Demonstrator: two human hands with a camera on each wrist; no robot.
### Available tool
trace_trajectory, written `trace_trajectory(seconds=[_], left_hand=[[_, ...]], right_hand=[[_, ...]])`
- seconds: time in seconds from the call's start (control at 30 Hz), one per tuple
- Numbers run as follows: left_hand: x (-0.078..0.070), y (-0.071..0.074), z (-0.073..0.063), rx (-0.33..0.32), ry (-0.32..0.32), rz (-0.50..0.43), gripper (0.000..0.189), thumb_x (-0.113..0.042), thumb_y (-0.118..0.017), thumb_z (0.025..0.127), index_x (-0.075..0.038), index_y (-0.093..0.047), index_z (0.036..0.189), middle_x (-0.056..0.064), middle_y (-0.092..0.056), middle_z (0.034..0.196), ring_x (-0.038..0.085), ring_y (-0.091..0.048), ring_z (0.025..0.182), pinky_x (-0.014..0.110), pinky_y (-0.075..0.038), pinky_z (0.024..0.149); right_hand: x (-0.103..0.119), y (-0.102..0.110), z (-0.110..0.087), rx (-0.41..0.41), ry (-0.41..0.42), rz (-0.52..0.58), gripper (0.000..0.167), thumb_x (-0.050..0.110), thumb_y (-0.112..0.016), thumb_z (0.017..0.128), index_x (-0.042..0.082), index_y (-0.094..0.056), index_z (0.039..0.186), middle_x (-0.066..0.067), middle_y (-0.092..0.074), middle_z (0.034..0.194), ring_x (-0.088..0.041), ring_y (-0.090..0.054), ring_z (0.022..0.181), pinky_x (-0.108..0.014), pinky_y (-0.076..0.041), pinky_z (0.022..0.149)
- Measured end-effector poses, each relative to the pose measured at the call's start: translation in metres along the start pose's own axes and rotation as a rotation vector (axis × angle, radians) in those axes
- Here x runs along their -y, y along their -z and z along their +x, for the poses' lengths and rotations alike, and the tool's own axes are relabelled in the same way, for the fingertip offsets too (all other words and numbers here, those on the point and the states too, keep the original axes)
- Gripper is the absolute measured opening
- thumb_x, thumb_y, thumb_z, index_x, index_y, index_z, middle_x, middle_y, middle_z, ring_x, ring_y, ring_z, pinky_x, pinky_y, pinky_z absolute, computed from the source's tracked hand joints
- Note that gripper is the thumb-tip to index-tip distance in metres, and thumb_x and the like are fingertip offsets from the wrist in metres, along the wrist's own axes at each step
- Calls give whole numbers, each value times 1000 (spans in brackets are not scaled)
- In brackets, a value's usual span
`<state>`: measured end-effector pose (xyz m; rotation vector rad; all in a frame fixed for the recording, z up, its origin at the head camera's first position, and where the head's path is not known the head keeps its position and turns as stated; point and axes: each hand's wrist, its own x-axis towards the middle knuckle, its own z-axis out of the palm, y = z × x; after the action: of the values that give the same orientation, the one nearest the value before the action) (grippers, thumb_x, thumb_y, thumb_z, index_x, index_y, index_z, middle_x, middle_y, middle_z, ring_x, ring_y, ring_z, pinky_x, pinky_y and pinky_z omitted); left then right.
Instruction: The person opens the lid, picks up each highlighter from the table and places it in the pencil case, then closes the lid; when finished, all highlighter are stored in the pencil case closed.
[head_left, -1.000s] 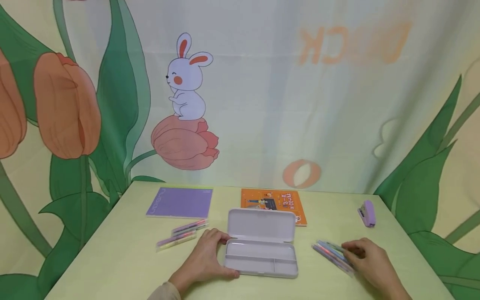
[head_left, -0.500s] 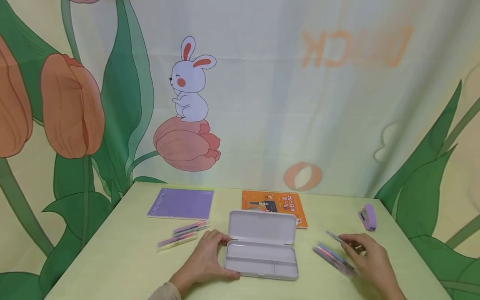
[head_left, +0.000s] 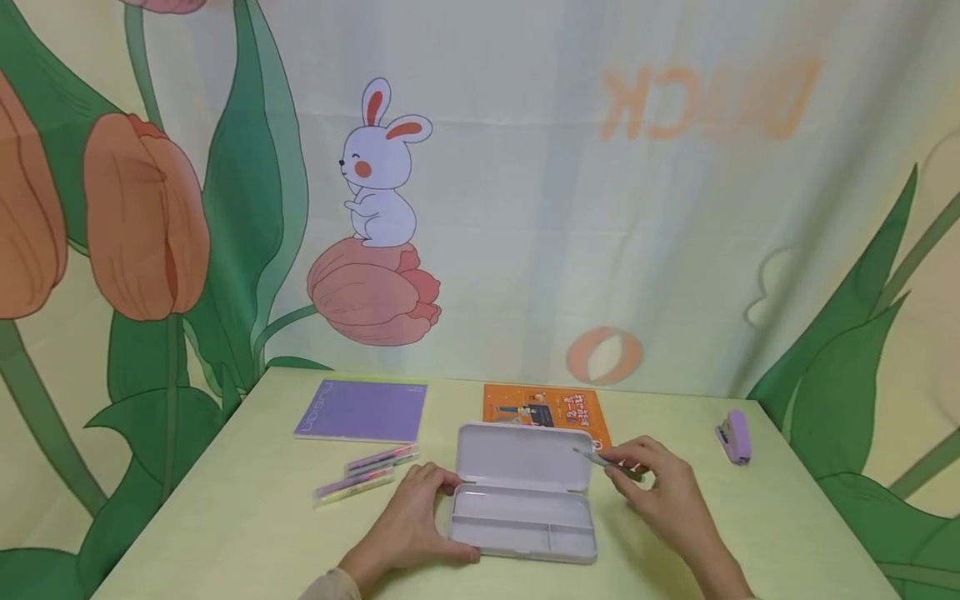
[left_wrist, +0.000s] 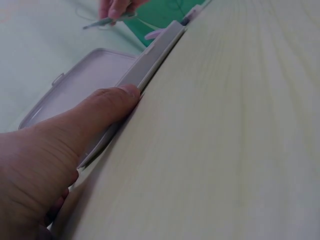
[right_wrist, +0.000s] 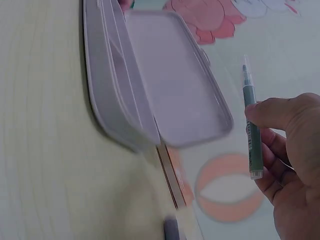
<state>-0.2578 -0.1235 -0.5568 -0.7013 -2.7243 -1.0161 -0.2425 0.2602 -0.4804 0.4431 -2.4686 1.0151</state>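
Note:
A light grey pencil case (head_left: pixel 522 523) lies with its lid raised, its tray split into a long rear compartment and two front ones. My left hand (head_left: pixel 412 517) grips its left end, thumb along the front edge and fingers at the back corner. In the left wrist view the thumb presses the case's side wall. My right hand (head_left: pixel 663 492) pinches a green marker pen (right_wrist: pixel 253 132) between thumb and fingers, clear cap pointing left in the head view. The marker is held up beside the lid's right edge, tip overlapping the lid in the head view.
Several markers (head_left: pixel 354 486) lie left of the case. Behind them is a purple notebook (head_left: pixel 367 410); an orange booklet (head_left: pixel 547 406) sits partly behind the lid. A purple stapler (head_left: pixel 735 437) stands at the right. Beyond the table (head_left: pixel 225 517) hangs a printed curtain (head_left: pixel 510 208).
My right hand has picked the green marker from the group of pens on the right, lifted it and carried it left to the lid. The left hand has stayed on the case.

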Motion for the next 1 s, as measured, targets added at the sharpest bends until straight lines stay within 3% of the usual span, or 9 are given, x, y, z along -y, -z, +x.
trace_trajectory(seconds=[0.2, 0.47, 0.73, 1.0], left_hand=[[-1, -3, 1, -11, -2, 1, 97, -74, -101, 58, -17, -69, 130, -11, -64, 119, 11, -53, 115, 43, -52, 107], [-3, -2, 1, -1, 2, -1, 97, -74, -101, 58, -18, -69, 130, -12, -64, 117, 10, -53, 114, 42, -53, 106], [-2, -1, 1, -5, 7, 19, 96, -75, -101, 57, -19, -69, 129, -12, -63, 116, 10, -53, 113, 41, -53, 104], [-1, 1, 1, 2, 13, 22, 98, -74, -101, 57, -17, -69, 131, -11, -64, 118, 11, -53, 114, 43, -53, 106]], right_hand=[[18, -28, 10, 60, -9, 47, 30, 1, -90, 92, 25, -86, 110, 15, -71, 101, -6, -66, 91, -29, -60, 82], [30, -55, 12, 119, 46, 106, 32, -2, -91, 88, 22, -87, 107, 14, -73, 101, -13, -68, 92, -31, -60, 82], [34, -65, 11, 182, 84, 99, 27, -1, -90, 90, 17, -87, 109, 10, -73, 103, -12, -69, 94, -34, -62, 83], [32, -64, 13, 176, -7, 63, 22, 4, -90, 92, 18, -86, 109, 14, -73, 103, -10, -69, 94, -39, -62, 88]])
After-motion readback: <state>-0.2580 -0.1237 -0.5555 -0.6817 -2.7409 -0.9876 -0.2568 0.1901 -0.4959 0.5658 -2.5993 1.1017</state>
